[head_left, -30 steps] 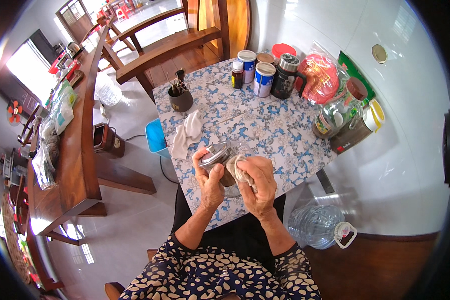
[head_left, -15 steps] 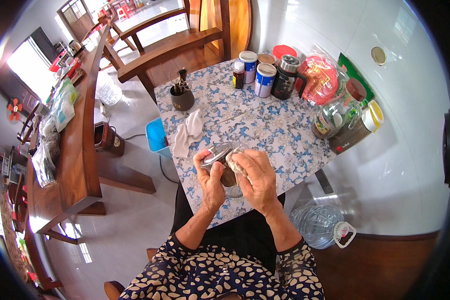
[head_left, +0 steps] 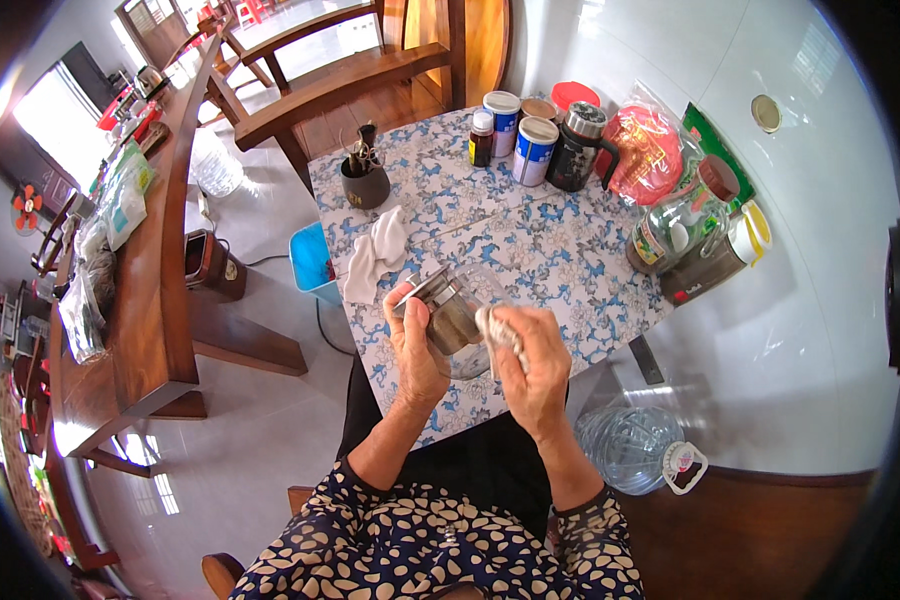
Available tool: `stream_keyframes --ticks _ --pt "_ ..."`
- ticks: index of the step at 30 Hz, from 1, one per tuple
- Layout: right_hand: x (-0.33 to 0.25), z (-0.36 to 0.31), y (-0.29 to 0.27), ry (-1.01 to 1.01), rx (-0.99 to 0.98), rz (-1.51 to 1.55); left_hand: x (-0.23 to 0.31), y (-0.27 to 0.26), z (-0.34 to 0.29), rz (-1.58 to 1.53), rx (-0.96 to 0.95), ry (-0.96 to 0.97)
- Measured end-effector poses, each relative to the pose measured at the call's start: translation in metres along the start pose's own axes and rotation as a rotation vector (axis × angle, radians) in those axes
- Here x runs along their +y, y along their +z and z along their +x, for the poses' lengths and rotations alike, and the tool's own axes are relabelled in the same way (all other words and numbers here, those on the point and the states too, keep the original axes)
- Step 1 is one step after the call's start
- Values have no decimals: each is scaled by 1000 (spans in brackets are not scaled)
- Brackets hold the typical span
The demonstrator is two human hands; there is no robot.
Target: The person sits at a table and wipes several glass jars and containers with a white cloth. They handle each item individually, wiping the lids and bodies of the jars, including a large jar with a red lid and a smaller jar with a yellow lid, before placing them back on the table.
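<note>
My left hand (head_left: 420, 350) is closed round a metal lid with a cylindrical tea strainer (head_left: 453, 318) under it, tilted on its side above the near part of the table. Clear glass, apparently a pot, shows behind and below the strainer; I cannot tell whether the two are joined. Just right of it, my right hand (head_left: 536, 362) pinches a crumpled beige cloth (head_left: 503, 340). Farther left on the table lies a white cloth (head_left: 378, 254), spread in loose folds.
The flowered table (head_left: 570, 260) bears a dark pot of tea tools (head_left: 365, 185), cans (head_left: 535, 150), a black mug (head_left: 576, 150) and a glass jug (head_left: 675, 228) along its far and right sides. A blue bin (head_left: 314, 265) stands left, a large water bottle (head_left: 630, 450) right.
The lid and strainer have tipped further onto their side, showing more of the strainer. My right hand has drawn right and slightly nearer me with the beige cloth, off the lid.
</note>
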State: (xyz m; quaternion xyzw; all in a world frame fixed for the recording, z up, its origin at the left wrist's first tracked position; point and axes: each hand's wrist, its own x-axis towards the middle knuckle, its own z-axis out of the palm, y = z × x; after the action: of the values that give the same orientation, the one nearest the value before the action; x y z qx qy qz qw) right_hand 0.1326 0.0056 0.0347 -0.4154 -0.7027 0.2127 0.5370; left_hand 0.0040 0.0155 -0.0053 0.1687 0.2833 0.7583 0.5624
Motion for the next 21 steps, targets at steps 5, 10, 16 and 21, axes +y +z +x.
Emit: stream_keyframes --ticks 5,10,16,21 --pt "16 16 6 135 -41 -103 -9 -16 -4 161 -79 87" --pt "10 23 6 123 -121 18 1 -10 -3 265 -67 219" --pt "-4 -3 26 -130 -32 -113 0 -5 8 125 171 248" --pt "8 -5 60 -201 18 13 28 -3 14 81 310 307"
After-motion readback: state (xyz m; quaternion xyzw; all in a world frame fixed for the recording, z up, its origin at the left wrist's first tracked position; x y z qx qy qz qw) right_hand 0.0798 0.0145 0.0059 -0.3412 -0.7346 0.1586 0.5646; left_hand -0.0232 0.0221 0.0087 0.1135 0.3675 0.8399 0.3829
